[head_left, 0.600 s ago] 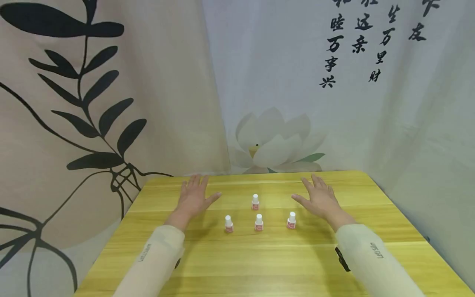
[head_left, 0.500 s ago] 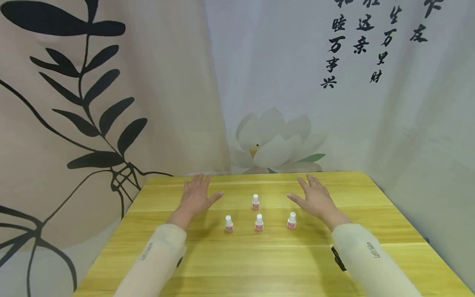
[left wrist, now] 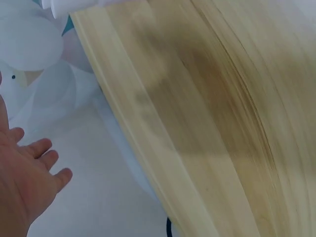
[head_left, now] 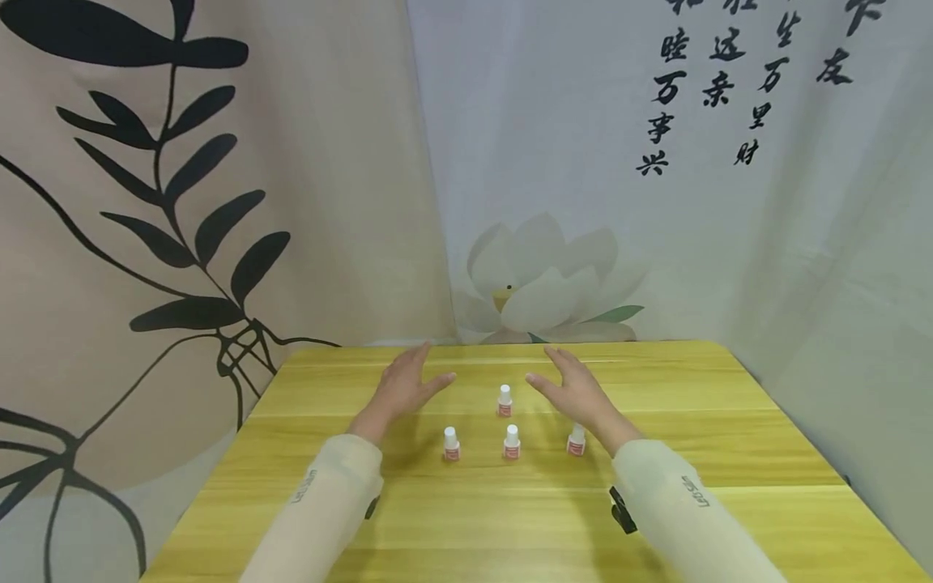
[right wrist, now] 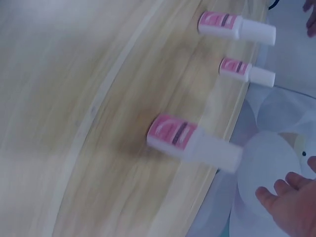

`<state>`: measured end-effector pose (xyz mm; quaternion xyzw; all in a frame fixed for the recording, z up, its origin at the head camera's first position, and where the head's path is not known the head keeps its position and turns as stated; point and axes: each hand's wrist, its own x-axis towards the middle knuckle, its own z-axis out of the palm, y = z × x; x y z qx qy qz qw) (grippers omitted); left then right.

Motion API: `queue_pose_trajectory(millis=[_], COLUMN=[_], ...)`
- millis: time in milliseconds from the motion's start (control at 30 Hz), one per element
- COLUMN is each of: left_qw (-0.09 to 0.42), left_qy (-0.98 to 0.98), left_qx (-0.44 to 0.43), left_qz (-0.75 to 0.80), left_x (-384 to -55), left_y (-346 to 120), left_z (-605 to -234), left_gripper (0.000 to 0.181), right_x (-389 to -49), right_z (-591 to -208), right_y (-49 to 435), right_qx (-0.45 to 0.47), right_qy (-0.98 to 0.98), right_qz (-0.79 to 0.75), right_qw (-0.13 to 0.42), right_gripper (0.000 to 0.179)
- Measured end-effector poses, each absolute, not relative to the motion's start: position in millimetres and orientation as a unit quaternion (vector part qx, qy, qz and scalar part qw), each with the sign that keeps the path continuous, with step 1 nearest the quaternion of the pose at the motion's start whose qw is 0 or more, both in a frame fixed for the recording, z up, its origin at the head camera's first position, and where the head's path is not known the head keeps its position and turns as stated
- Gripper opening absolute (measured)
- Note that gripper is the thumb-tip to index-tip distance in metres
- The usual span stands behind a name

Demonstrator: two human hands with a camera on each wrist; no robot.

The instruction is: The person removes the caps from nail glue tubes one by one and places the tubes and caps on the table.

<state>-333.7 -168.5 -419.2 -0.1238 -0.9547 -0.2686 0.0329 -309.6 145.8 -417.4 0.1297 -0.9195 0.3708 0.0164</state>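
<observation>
White and pink: we see four small white plastic bottles [head_left: 512, 447] with pink labels, upright on the yellow wooden bench [head_left: 510, 526]. The left bottle [head_left: 452, 447], middle bottle [head_left: 513, 444] and right bottle [head_left: 576, 445] form a row roughly parallel to the far edge; the far bottle [head_left: 504, 405] stands behind the middle one, nearer that edge.
Weight and feel: we judge them light, stiff and hardly fragile, though smooth-sided and easily tipped on such small bases.
Where to hold: we favour the label, thumb against fingertips; the narrow, tapering cap [head_left: 513, 431] gives less to hold and might twist.
Left hand [head_left: 403, 389]: fingers extended, thumb well spread, holding nothing; it looks raised beyond the left bottle, towards the far edge.
Right hand [head_left: 576, 394]: fingers extended, thumb apart, holding nothing; it reaches past the right bottle.
In the way: the right wrist covers part of the right bottle in the head view, so we would mind that cap. Cream sleeves [head_left: 678, 502] cross the near edge.
Behind: printed pale fabric [head_left: 350, 243] hangs past the far edge.
</observation>
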Motion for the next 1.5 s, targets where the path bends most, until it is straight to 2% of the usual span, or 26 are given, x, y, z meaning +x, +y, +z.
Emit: queue_pose_trajectory(millis=[467, 667, 833, 1100, 1500], left_qw=[-0.027, -0.047, -0.061, -0.072, -0.107], left_qy=[-0.893, -0.877, -0.874, -0.862, -0.831], left_qx=[-0.121, -0.123, -0.13, -0.144, -0.152], left_qz=[-0.434, -0.463, -0.464, -0.48, -0.524], left_x=[-340.4, -347.7, -354.6, -360.8, -371.3], left_y=[-135.8, -126.6, -122.5, -117.2, -109.0], left_z=[-424.3, -430.2, -439.1, -448.0, -457.1], left_gripper=[0.082, 0.081, 0.07, 0.052, 0.044], right_x=[-312.1, -312.0, -310.7, -312.8, -323.1], right_z=[-440.5, -457.0, -471.0, -486.1, -502.9], right_y=[105.5, 96.1, 92.0, 89.3, 87.7], right_qx=[0.057, 0.03, 0.011, -0.004, -0.022], right_qy=[-0.855, -0.836, -0.818, -0.808, -0.785], right_qz=[0.515, 0.547, 0.572, 0.588, 0.618], right_qw=[-0.021, -0.036, -0.052, -0.045, -0.041], right_gripper=[0.074, 0.075, 0.072, 0.069, 0.062])
